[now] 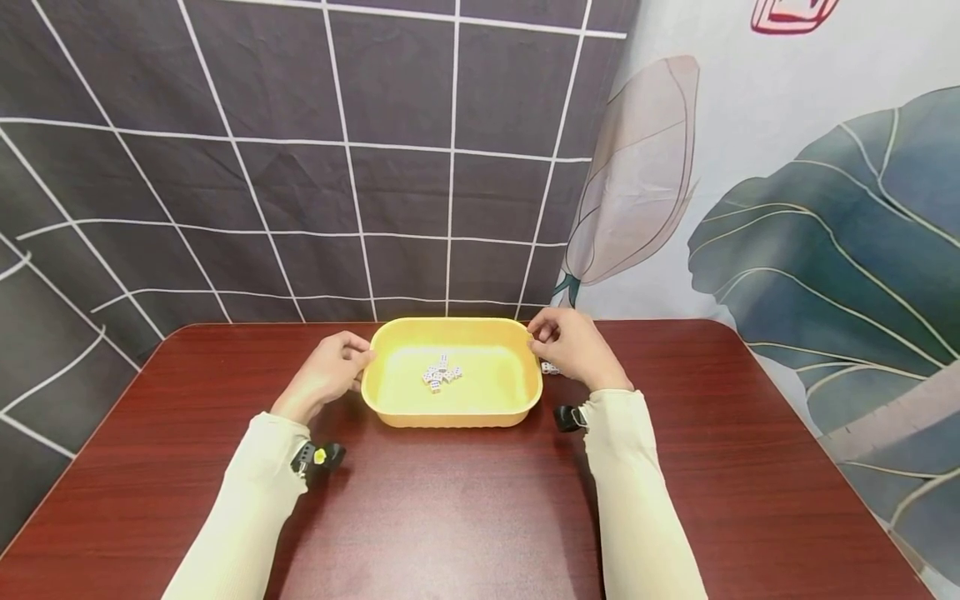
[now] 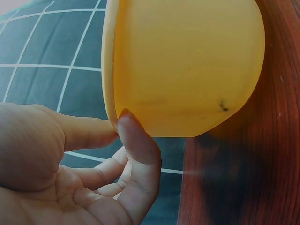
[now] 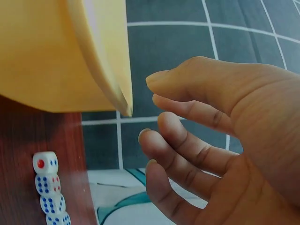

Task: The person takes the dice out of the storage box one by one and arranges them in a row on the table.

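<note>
A yellow plastic basin [image 1: 450, 421] sits on the table near its far edge, with several white dice [image 1: 441, 377] clustered inside. My left hand [image 1: 324, 372] pinches the basin's left rim between thumb and forefinger, plainly seen in the left wrist view. Beside the right rim is my right hand [image 1: 576, 348]. In the right wrist view its loosely bent fingers [image 3: 187, 180] are apart from the basin's wall [image 3: 37, 61], with nothing between them. More dice [image 3: 47, 185] with blue and red dots stand in a line on the tabletop, partly hidden by the right hand in the head view.
The dark red wooden table [image 1: 450, 517] has rounded far corners. Behind it hangs a dark cloth [image 1: 285, 192] with white grid lines, and to the right a pale cloth [image 1: 652, 275] with leaf and flower pictures. Each wrist carries a small black device [image 1: 567, 418].
</note>
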`<state>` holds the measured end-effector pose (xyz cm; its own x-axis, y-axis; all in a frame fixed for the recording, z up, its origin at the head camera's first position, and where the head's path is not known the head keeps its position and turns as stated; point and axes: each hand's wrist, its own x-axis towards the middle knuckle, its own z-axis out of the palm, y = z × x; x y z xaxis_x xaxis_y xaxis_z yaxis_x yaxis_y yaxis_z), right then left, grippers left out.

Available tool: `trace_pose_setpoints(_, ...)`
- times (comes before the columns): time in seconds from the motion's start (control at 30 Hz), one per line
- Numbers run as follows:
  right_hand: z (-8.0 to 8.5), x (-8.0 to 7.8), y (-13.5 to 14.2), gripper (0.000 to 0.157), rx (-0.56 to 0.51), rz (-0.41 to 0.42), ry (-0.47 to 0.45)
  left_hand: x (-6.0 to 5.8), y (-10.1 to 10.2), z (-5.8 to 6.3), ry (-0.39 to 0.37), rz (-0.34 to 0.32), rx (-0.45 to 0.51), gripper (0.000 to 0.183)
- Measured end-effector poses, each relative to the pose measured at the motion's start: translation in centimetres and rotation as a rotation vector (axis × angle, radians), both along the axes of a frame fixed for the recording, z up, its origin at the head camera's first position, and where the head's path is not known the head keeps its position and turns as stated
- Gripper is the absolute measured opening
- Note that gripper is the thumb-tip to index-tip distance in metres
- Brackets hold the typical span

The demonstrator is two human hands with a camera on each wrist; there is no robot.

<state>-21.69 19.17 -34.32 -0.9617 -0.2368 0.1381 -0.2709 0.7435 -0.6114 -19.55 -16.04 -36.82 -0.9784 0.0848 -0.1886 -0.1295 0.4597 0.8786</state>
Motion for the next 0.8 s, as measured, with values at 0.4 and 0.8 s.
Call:
trace_pose_setpoints(0.4, -0.7, -0.2, -1.9, 0.017, 0.025, 0.046, 0.036, 0.0, 0.0, 0.0, 0.006, 0.011, 0.009, 0.025)
trace_pose_setpoints(0.8, -0.9, -0.1, -3.9, 0.017, 0.077, 0.088, 0.051, 0.1, 0.1, 0.0, 0.004, -0.006, 0.002, 0.027)
